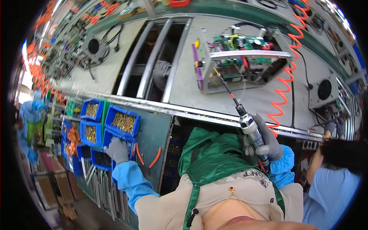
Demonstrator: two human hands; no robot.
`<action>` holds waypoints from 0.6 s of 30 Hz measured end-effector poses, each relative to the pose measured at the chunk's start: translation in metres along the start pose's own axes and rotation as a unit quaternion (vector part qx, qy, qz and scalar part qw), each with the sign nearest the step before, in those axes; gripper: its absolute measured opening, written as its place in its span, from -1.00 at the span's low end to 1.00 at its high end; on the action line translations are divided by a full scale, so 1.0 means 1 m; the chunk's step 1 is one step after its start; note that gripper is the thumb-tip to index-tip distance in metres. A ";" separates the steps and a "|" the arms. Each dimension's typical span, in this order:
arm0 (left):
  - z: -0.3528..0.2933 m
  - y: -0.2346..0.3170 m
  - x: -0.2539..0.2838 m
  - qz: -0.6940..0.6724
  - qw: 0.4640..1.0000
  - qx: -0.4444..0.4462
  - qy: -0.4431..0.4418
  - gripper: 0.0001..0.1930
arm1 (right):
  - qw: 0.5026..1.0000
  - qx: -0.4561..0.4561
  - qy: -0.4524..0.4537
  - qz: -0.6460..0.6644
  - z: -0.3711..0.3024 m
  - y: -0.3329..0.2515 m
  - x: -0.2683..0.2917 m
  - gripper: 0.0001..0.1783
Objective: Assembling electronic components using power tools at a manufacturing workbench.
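My right hand (270, 140), in a grey glove, is wrapped around a silver and black power screwdriver (251, 128). Its long bit points up and left toward an open metal chassis (249, 55) with green circuit boards. The bit's tip looks brass-coloured and appears in front of the chassis's left end; I cannot tell whether they touch. My left hand (117, 150), also gloved, reaches into a blue parts bin (133, 150). Its fingertips are down among the contents and hidden. Beside that bin, other blue bins (123, 122) hold small brass-coloured parts.
Orange-handled pliers (154, 158) lie right of the bins. A coiled orange hose (281, 101) hangs at the chassis's right. Metal rollers (153, 61) span a gap in the bench. More chassis units (324, 92) stand left and right. A person in blue (331, 195) sits at my right.
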State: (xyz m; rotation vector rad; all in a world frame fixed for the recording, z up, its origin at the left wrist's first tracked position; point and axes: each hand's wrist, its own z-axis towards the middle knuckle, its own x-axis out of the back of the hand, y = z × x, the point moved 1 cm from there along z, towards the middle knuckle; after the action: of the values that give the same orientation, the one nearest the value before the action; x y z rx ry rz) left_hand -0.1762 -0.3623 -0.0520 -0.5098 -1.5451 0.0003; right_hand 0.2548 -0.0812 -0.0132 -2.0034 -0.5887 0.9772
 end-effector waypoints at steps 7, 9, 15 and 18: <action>0.004 -0.011 0.000 -0.152 0.980 0.051 0.116 -0.67 | 0.989 0.083 0.120 0.021 -0.030 -0.017 0.021 0.24; 0.007 -0.004 0.011 -0.180 0.968 0.036 0.171 -0.67 | 0.987 0.085 0.140 -0.010 -0.034 -0.026 0.021 0.21; 0.005 0.108 0.123 -0.610 0.738 -0.233 0.168 -0.72 | 0.989 0.059 0.135 -0.031 -0.031 -0.034 0.027 0.16; -0.011 0.194 0.178 -0.642 0.613 -0.443 0.120 -0.76 | 0.990 0.051 0.120 -0.050 -0.027 -0.038 0.031 0.14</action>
State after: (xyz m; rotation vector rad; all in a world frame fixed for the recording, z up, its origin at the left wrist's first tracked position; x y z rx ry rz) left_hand -0.0962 -0.1356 0.0561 -0.0023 -1.2309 -1.9566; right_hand 0.2926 -0.0508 0.0148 -1.9437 -0.4918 0.6808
